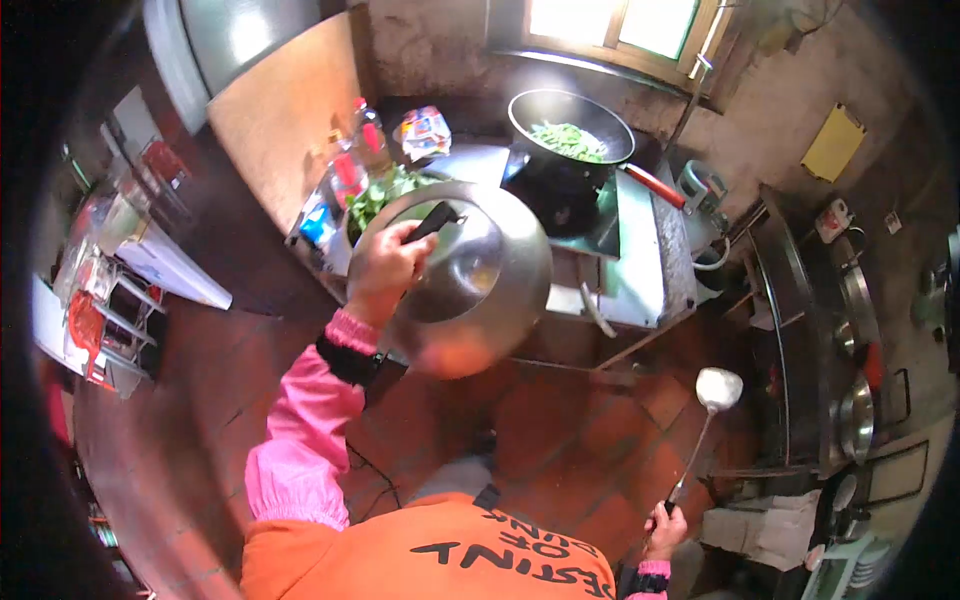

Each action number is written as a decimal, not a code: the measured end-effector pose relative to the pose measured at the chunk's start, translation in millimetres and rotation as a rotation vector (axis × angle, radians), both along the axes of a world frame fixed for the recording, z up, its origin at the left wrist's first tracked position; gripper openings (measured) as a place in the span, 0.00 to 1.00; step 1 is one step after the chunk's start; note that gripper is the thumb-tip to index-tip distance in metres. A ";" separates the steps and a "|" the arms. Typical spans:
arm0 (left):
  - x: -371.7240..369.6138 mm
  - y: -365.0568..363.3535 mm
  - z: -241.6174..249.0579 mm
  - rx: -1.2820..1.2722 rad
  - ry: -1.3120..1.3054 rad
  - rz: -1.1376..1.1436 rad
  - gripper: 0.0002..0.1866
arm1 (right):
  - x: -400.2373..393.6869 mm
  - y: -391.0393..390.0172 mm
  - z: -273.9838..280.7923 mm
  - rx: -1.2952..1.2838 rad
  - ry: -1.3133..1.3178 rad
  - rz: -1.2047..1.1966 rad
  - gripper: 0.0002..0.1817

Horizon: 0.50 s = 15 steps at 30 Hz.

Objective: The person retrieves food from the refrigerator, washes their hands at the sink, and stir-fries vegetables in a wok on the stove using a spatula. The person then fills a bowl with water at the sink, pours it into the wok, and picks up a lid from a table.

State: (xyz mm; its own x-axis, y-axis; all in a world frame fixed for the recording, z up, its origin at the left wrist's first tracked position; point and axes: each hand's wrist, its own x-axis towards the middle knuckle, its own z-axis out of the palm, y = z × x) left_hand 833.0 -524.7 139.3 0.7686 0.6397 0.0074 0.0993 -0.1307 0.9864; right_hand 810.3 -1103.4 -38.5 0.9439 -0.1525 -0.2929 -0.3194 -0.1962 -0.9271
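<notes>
My left hand (388, 268) grips the black handle of a large round metal pot lid (505, 265), held up in front of the counter. In my right hand (663, 527), low at the right, is a long-handled wok spatula (718, 390), its broad metal head raised and pointing away from me. A black wok (519, 112) with a red handle sits on the stove below the window. Chopped green vegetables (568, 140) lie inside the wok. Part of the counter and a bunch of leafy greens are hidden behind the lid.
Leafy greens (385, 192), bottles (370, 138) and a colourful packet (424, 132) stand at the counter's left. A gas cylinder (700, 185) is right of the stove. Dark shelving (785, 330) with metal pans lines the right wall. Red tiles (570, 420) cover the floor.
</notes>
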 end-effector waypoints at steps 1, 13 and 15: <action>33.4 8.2 8.5 0.069 0.003 -0.022 0.06 | 10.5 0.0 -3.2 0.060 0.000 -0.056 0.05; 387.3 40.9 62.8 0.145 -0.083 -0.169 0.07 | 160.2 31.2 15.6 -0.019 0.052 -0.329 0.04; 431.1 49.7 62.2 0.131 -0.052 -0.148 0.06 | 203.8 37.0 22.2 -0.032 0.138 -0.333 0.04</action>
